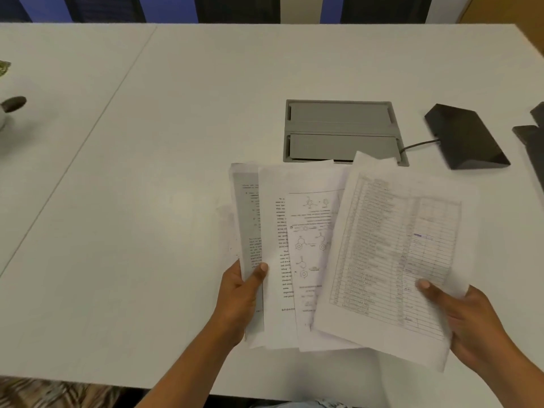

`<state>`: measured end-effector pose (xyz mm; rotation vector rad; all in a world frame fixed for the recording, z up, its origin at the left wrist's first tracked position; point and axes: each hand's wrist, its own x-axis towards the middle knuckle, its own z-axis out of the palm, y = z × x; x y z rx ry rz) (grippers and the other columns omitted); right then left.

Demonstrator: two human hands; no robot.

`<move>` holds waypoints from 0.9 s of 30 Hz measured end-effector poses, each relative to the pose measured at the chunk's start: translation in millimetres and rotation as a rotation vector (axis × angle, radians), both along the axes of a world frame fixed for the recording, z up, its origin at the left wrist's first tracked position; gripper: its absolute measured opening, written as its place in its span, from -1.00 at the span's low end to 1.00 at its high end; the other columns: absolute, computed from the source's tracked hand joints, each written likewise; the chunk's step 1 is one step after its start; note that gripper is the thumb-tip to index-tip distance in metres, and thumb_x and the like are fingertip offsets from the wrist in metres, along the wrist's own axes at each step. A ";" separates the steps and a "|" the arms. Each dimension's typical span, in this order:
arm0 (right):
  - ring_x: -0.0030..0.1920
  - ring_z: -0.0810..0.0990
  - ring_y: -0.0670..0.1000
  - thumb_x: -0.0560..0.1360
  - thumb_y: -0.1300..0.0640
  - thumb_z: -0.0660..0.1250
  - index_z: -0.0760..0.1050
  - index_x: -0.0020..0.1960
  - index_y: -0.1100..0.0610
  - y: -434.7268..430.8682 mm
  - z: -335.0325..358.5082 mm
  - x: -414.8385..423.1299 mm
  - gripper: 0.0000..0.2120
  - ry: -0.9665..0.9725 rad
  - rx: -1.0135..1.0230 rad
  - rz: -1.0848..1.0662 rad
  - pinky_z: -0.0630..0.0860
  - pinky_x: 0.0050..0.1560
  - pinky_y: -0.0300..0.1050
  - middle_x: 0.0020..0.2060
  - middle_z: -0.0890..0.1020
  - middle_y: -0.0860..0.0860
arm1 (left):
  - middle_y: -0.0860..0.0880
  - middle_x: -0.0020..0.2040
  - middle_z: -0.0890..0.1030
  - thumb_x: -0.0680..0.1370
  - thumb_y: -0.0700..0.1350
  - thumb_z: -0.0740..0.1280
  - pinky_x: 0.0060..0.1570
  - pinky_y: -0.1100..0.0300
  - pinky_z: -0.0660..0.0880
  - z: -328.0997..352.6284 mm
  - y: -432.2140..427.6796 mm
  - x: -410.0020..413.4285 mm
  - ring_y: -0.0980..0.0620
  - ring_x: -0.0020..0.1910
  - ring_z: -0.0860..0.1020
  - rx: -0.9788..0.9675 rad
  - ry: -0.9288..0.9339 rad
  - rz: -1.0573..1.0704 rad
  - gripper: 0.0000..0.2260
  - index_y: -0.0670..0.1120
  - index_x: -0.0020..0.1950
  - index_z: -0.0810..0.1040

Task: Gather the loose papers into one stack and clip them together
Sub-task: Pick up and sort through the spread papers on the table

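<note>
Several printed papers point(312, 254) are fanned out and held above the white table point(147, 201), near its front edge. My left hand point(240, 298) grips the left sheets at their lower edge, thumb on top. My right hand point(468, 322) holds the rightmost sheet, a printed table page point(394, 254), by its lower right corner, thumb on its face. The sheets overlap unevenly and are tilted to different angles. No clip is visible in the head view.
A grey cable hatch point(341, 131) is set into the table just behind the papers. A black wedge-shaped device point(465, 136) with a cord lies to its right. Dark objects sit at the right edge point(532, 134) and the left edge point(13, 104).
</note>
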<state>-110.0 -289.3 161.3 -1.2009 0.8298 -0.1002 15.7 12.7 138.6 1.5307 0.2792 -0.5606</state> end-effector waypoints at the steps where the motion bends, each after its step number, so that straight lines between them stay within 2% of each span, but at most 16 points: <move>1: 0.00 0.72 0.10 0.47 0.31 0.34 0.57 0.19 0.22 -2.2 3.2 0.7 -0.71 -0.014 -0.003 -0.003 0.66 -0.11 -0.03 0.06 0.72 0.11 | 0.03 0.00 0.76 0.60 -0.07 0.33 -0.13 0.07 0.68 -1.2 0.7 0.2 -0.03 -0.07 0.74 0.013 -0.003 0.003 -0.85 0.00 0.15 0.59; 4: 0.02 0.71 0.09 0.45 0.30 0.34 0.57 0.20 0.19 -2.8 12.1 5.2 -0.68 -0.054 -0.017 0.007 0.65 -0.07 -0.02 0.06 0.72 0.09 | 0.04 0.01 0.76 0.60 -0.07 0.33 -0.13 0.11 0.67 -4.6 1.2 -0.3 0.00 -0.07 0.74 0.046 0.005 0.000 -0.85 0.00 0.16 0.59; 8: 0.04 0.71 0.13 0.41 0.28 0.38 0.56 0.22 0.19 8.9 9.2 14.4 -0.63 -0.064 -0.008 0.048 0.64 -0.03 0.03 0.06 0.72 0.09 | 0.03 0.12 0.70 0.59 -0.03 0.34 0.10 -0.04 0.63 -3.8 -1.9 -4.4 -0.04 0.07 0.68 0.044 0.009 -0.050 -0.77 0.03 0.25 0.55; 12: 0.04 0.71 0.13 0.34 0.25 0.48 0.57 0.19 0.17 23.0 -3.1 20.5 -0.59 -0.021 -0.046 0.121 0.66 -0.08 -0.05 0.05 0.73 0.09 | -0.05 0.09 0.73 0.63 -0.04 0.29 0.13 -0.16 0.61 2.2 -7.4 -8.3 -0.11 0.08 0.70 -0.007 0.030 -0.134 -0.78 -0.02 0.23 0.60; 15: 0.08 0.69 0.03 0.28 0.06 0.60 0.54 0.23 0.07 28.5 -9.7 24.5 -0.45 0.042 -0.132 0.251 0.60 0.05 -0.03 0.08 0.72 -0.01 | -0.14 0.04 0.74 0.66 -0.11 0.23 0.08 -0.14 0.62 5.9 -10.4 -8.9 -0.17 0.05 0.71 -0.057 0.011 -0.167 -0.79 -0.07 0.18 0.63; 17: 0.14 0.67 0.05 0.35 0.06 0.55 0.50 0.28 0.07 28.6 -14.8 24.9 -0.47 0.034 -0.023 0.275 0.54 0.19 0.09 0.15 0.68 0.02 | -0.14 0.02 0.74 0.66 -0.11 0.23 0.05 -0.07 0.64 9.0 -12.7 -8.7 -0.19 0.05 0.70 -0.063 -0.001 -0.176 -0.79 -0.07 0.17 0.64; 19: 0.20 0.64 0.09 0.48 0.14 0.43 0.47 0.34 0.09 29.6 -15.4 23.9 -0.56 0.008 0.143 0.283 0.48 0.26 0.12 0.21 0.66 0.05 | -0.10 0.04 0.74 0.66 -0.06 0.22 0.10 -0.06 0.62 11.1 -15.1 -9.2 -0.16 0.07 0.69 -0.060 -0.011 -0.178 -0.77 -0.03 0.18 0.64; 20: 0.20 0.64 0.10 0.50 0.15 0.40 0.48 0.34 0.10 30.4 -14.4 23.9 -0.58 0.004 0.156 0.292 0.50 0.24 0.11 0.21 0.66 0.05 | -0.05 0.06 0.74 0.66 0.01 0.18 0.14 -0.05 0.60 11.7 -16.9 -9.3 -0.10 0.09 0.69 -0.060 -0.006 -0.163 -0.74 0.02 0.21 0.63; 22: 0.16 0.66 0.11 0.47 0.18 0.41 0.52 0.30 0.12 30.9 -13.0 24.1 -0.60 0.002 0.103 0.296 0.57 0.15 0.08 0.17 0.68 0.08 | 0.09 0.09 0.72 0.64 0.18 0.07 0.18 0.06 0.57 15.3 -20.7 -8.6 0.05 0.11 0.67 -0.082 0.021 -0.128 -0.66 0.16 0.22 0.58; 24: 0.11 0.68 0.15 0.40 0.22 0.45 0.55 0.24 0.16 30.6 -11.9 24.3 -0.59 -0.003 0.022 0.299 0.60 0.10 0.10 0.12 0.70 0.12 | 0.13 0.14 0.69 0.59 0.24 0.07 0.23 0.07 0.54 18.1 -23.1 -5.6 0.07 0.16 0.64 -0.118 0.015 -0.154 -0.62 0.18 0.25 0.55; 25: 0.09 0.69 0.15 0.38 0.25 0.47 0.55 0.23 0.17 29.9 -11.4 24.5 -0.58 -0.005 -0.023 0.311 0.60 0.10 0.10 0.09 0.71 0.11 | 0.09 0.16 0.70 0.58 0.19 0.16 0.24 0.00 0.55 19.8 -24.6 -3.8 0.05 0.17 0.65 -0.112 -0.008 -0.180 -0.65 0.14 0.27 0.56; 27: 0.06 0.71 0.10 0.34 0.30 0.50 0.57 0.20 0.16 28.8 -8.3 26.5 -0.57 -0.016 -0.130 0.341 0.62 0.08 0.06 0.05 0.73 0.06 | 0.04 0.14 0.72 0.57 -0.07 0.35 0.20 -0.09 0.58 23.8 -26.7 0.4 0.02 0.13 0.68 -0.085 -0.072 -0.196 -0.76 0.04 0.24 0.60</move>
